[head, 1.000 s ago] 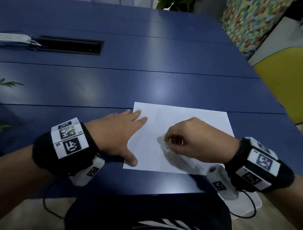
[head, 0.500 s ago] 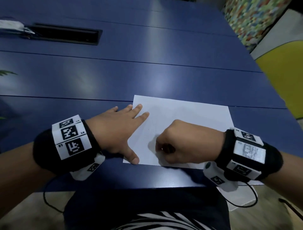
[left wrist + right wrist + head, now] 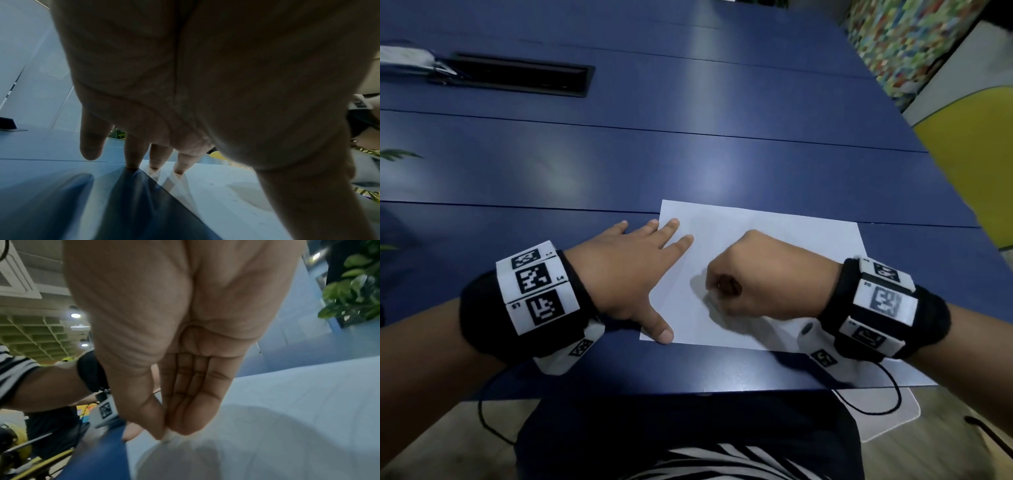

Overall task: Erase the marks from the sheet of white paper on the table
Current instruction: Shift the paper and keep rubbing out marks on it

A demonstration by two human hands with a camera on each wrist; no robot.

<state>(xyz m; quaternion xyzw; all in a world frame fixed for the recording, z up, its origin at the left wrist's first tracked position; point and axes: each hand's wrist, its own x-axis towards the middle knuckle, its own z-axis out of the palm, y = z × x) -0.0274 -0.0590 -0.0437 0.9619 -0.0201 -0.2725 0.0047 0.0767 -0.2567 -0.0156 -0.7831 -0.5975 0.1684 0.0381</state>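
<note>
A sheet of white paper (image 3: 774,236) lies on the blue table (image 3: 688,154) near its front edge. My left hand (image 3: 626,274) lies flat and spread on the sheet's left edge; the thumb and two fingertips (image 3: 156,162) press on the paper (image 3: 226,194). My right hand (image 3: 760,274) hovers over the sheet's near-middle, curled, knuckles up. In the right wrist view its thumb and fingers pinch a small white eraser (image 3: 167,435) against the paper (image 3: 287,418). Only faint specks show on the sheet; I cannot make out clear marks.
A black cable slot (image 3: 517,77) is set into the table at the far left, with a white object (image 3: 404,58) beside it. A yellow chair (image 3: 979,164) stands off the table's right side. The table's front edge runs just below my wrists.
My right hand has slid a little left and toward me across the sheet, its wrist turning over. The left hand has stayed pressed on the paper's left edge.
</note>
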